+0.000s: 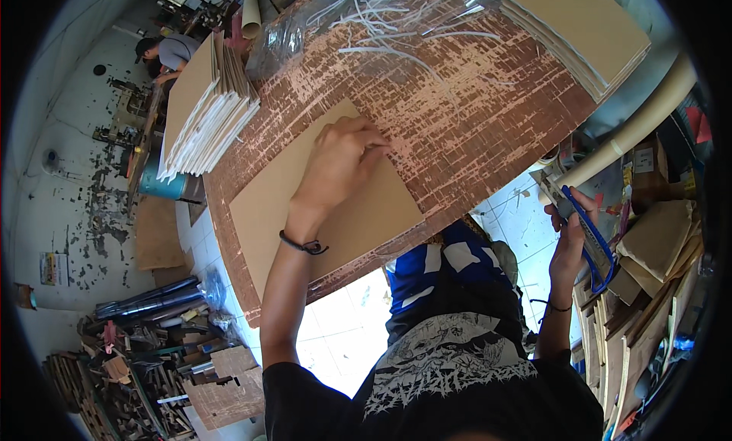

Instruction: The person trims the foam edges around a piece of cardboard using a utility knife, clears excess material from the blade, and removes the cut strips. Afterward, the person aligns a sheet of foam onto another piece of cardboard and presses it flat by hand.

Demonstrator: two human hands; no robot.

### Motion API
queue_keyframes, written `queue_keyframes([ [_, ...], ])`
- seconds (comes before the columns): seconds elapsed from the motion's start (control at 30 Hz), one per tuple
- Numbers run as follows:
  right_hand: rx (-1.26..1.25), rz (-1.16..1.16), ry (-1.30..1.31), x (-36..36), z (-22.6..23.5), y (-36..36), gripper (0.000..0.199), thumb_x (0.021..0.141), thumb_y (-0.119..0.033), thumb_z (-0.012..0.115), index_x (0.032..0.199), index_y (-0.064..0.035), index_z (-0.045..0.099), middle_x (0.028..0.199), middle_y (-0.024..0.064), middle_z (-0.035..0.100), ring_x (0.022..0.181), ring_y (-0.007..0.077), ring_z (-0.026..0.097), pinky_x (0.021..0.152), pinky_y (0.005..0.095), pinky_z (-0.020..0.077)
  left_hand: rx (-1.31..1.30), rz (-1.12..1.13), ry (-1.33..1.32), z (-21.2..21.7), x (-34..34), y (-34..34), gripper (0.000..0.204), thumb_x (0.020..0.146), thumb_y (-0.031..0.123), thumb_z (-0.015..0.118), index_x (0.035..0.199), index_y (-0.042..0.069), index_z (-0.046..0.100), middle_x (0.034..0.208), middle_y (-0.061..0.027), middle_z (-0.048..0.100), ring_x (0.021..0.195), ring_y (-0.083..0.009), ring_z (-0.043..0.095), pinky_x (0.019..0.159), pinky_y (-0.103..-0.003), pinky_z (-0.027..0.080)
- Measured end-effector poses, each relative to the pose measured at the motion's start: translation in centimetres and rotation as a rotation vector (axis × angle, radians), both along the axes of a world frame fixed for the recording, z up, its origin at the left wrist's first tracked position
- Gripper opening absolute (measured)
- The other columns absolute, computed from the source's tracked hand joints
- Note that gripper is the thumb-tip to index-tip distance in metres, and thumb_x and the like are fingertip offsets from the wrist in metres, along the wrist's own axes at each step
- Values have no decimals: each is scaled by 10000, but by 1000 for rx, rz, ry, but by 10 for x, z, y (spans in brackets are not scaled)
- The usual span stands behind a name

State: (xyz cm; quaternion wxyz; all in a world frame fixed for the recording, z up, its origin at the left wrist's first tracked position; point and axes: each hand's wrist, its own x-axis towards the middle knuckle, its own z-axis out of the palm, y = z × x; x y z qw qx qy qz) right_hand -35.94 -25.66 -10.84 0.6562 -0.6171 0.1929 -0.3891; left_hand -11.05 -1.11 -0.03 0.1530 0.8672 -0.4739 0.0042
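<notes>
A flat brown cardboard sheet (374,205) lies at the near edge of the worn table. My left hand (343,155) is over its upper part, with fingers curled and thumb and forefinger brought together beside the sheet's right edge. Whatever that pinch may hold is too small to make out. Off the table to the right, my right hand (570,227) is closed round a tool with a blue loop-shaped handle (597,250) and a grey metal end (550,188). The tool is apart from the sheet.
Stacked cardboard sheets with white edges (213,125) stand at the table's left; another stack (583,29) lies far right. White strips (381,29) and clear plastic (278,44) cover the far side. A long cardboard tube (633,128) leans right. A person (171,54) bends at far left.
</notes>
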Motion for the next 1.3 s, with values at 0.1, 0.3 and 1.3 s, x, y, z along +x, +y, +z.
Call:
queue_keyframes([
  [0.1,18,-2,0,-1,-2,-1,443,978,-383,527,1221,-13,535,897,106,677,730,92,500,685,245,385,34,18,-11,15,17,-8,107,867,101,697,942,35,735,946,-131,720,903,-305,691,806,-387,537],
  [0.3,46,-43,-7,-10,-8,-13,446,980,-387,526,1220,-11,533,898,107,675,738,90,498,689,242,381,220,150,264,60,54,-12,195,806,170,757,962,54,740,925,-162,703,884,-329,681,790,-391,522],
  [1.3,52,15,-6,-8,-23,-8,458,988,-326,548,1346,-61,442,1198,115,565,920,166,593,791,257,449,378,410,29,-19,-119,71,1183,727,635,738,1558,15,169,1596,-315,75,1487,-480,55,1193,-568,111],
])
